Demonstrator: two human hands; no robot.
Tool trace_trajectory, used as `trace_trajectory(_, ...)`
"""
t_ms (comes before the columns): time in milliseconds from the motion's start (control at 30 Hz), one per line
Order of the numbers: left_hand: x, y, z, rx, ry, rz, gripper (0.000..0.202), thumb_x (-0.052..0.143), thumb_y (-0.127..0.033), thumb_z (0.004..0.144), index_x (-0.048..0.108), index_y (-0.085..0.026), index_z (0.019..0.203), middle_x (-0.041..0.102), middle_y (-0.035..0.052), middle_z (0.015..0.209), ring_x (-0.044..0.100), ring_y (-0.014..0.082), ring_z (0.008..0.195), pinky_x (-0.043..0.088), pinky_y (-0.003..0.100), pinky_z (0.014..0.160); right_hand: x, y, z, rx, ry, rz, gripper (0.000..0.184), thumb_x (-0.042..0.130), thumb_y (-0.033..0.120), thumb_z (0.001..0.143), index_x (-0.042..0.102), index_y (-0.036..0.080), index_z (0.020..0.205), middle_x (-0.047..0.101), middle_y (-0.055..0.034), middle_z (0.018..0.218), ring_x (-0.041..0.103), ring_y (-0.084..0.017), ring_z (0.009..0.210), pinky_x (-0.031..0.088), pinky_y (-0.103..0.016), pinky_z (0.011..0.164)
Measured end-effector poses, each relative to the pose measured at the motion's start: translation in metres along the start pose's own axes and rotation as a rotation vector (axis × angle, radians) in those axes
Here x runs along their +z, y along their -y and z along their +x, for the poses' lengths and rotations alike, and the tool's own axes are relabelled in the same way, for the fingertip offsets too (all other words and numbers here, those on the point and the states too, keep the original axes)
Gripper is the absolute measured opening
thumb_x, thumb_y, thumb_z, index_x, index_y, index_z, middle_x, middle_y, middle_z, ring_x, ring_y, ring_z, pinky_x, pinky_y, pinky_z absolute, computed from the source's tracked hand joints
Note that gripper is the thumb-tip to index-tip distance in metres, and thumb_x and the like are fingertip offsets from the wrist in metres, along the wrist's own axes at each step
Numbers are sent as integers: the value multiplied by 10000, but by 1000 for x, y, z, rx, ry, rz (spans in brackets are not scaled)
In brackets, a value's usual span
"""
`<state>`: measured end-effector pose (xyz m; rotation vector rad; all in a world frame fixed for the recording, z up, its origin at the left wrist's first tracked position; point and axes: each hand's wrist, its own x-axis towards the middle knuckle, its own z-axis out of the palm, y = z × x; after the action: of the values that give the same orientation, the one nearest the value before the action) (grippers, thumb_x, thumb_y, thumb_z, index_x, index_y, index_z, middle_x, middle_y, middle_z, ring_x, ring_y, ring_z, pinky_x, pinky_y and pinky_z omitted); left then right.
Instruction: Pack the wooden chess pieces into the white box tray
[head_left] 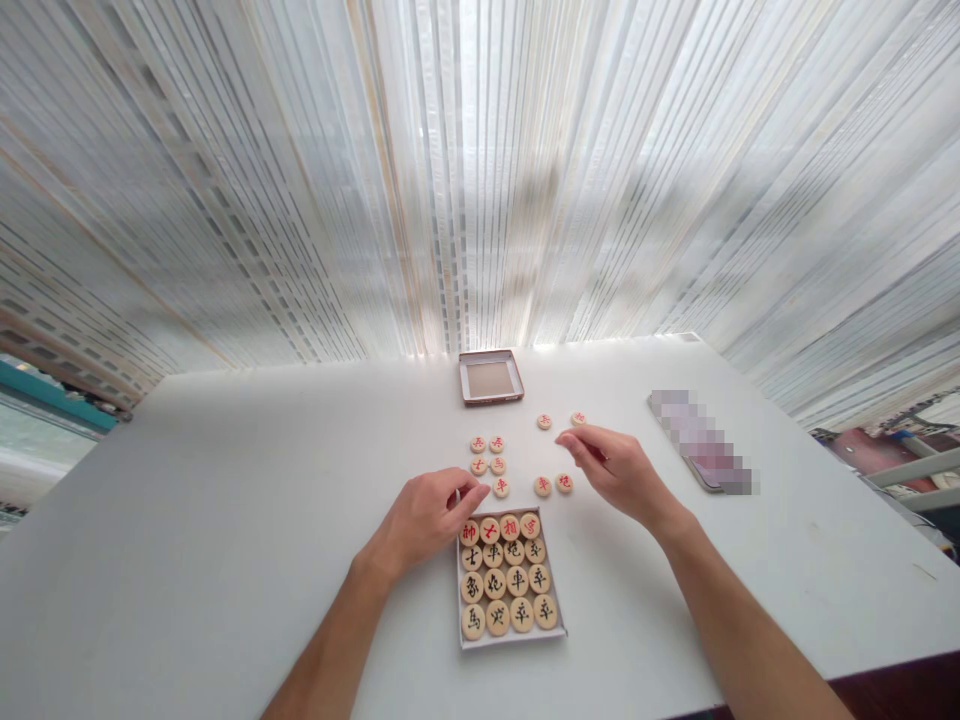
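Note:
A shallow white box near the table's front holds several round wooden Chinese chess pieces with black and red characters. My left hand rests at the box's far left corner, fingers curled and pinched near a loose piece. My right hand hovers to the right with fingers pinched together over the table, close to two loose pieces. More loose red-marked pieces lie in a small cluster beyond the box, and two others lie farther back.
The box's lid lies open side up at the far edge of the white table. A phone lies to the right. Striped sheer curtains hang behind the table.

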<state>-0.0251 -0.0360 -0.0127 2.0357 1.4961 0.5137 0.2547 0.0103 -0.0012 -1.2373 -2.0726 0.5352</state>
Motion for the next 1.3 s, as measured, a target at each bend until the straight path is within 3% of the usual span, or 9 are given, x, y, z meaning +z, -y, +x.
trace_trajectory(133, 1, 4, 1, 12, -57, 14, 424, 370, -450, 1013, 657, -216, 805, 682, 1, 742, 557, 156, 651, 398, 263, 635, -11, -14, 5, 95, -211, -27, 363, 436, 453, 1021, 700, 211, 959, 657, -27, 708, 590, -171, 610, 461, -285, 609)
trace_trajectory(300, 1, 8, 1, 27, -102, 7, 339, 431, -421, 1001, 705, -239, 921, 734, 6, 849, 617, 166, 717, 428, 259, 680, -16, -25, 8, 127, -327, -101, 346, 449, 436, 1017, 705, 210, 959, 708, -40, 761, 643, -191, 671, 489, -305, 670)
trace_trajectory(500, 0, 10, 0, 34, -116, 5, 272, 489, -403, 986, 716, -255, 969, 747, -11, 907, 641, 159, 758, 449, 255, 704, -14, -35, 10, 69, -348, -148, 288, 470, 391, 1014, 688, 203, 1026, 732, -74, 984, 662, -204, 768, 506, -323, 698)
trace_trajectory(700, 0, 12, 0, 32, -124, 9, 250, 499, -387, 985, 716, -262, 980, 748, -24, 917, 647, 152, 760, 455, 252, 706, -14, -41, 11, 49, -371, -179, 291, 482, 399, 1007, 690, 200, 1053, 715, -82, 989, 634, -191, 729, 529, -331, 700)
trace_trajectory(1300, 1, 12, 0, 62, -141, 27, 236, 512, -370, 981, 716, -257, 947, 748, -26, 893, 642, 148, 738, 455, 250, 698, -7, -54, 13, 17, -362, -173, 216, 492, 304, 1008, 674, 221, 1091, 708, -62, 1057, 674, -207, 858, 566, -348, 778)
